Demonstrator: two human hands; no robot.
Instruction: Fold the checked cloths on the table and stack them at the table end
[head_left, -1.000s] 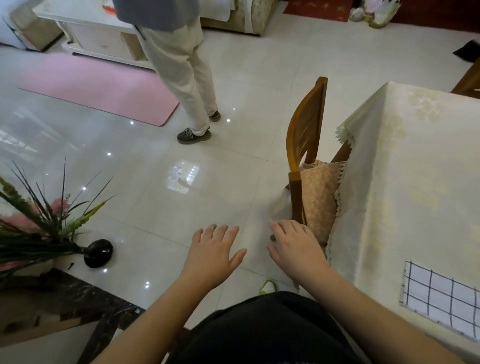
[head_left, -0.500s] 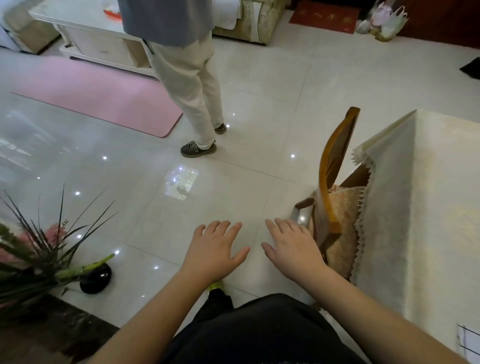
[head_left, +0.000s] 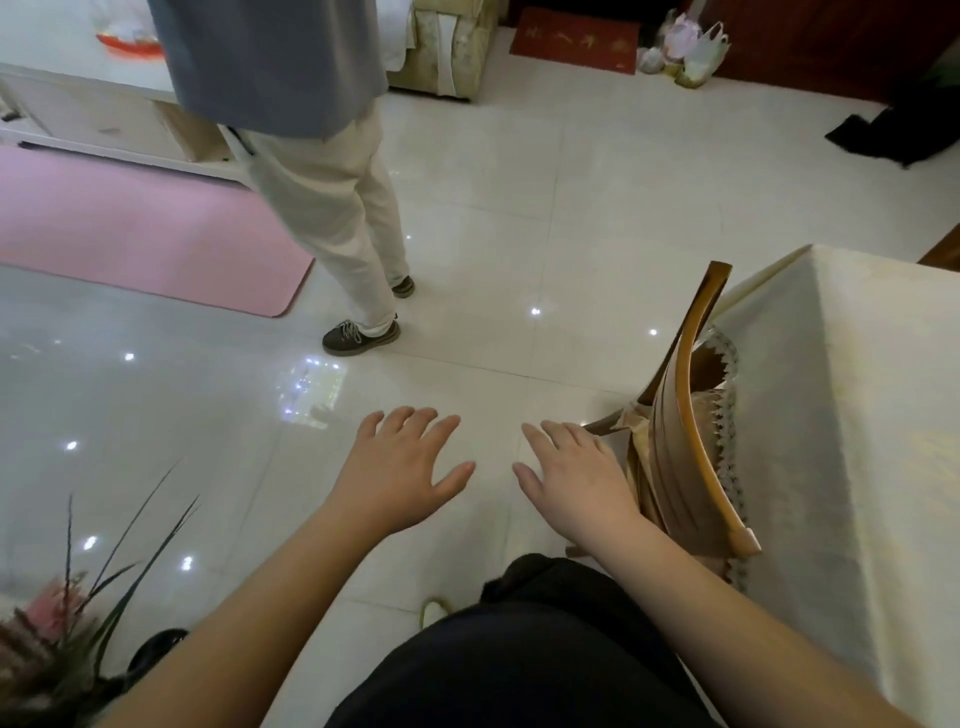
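Plant fronds, thin spiky green with pink blooms (head_left: 67, 613), fill the lower left corner above glossy white floor tiles (head_left: 493, 270), beyond which lies a soft pink rug (head_left: 145, 228). Beside it a second person in cream trousers (head_left: 332, 208) stands on the tiles. Nearer, the left hand (head_left: 402, 475) and right hand (head_left: 569, 480) hover flat over the floor, fingers straight, holding nothing. Rightward a curved wooden chair (head_left: 691, 415) is tucked against the desk under its cream lace-edged tablecloth (head_left: 857, 415). A second ago a white cloth with dark checks lay at the desk's near edge; the view has since swung away, so no cloth shows and folding has not begun
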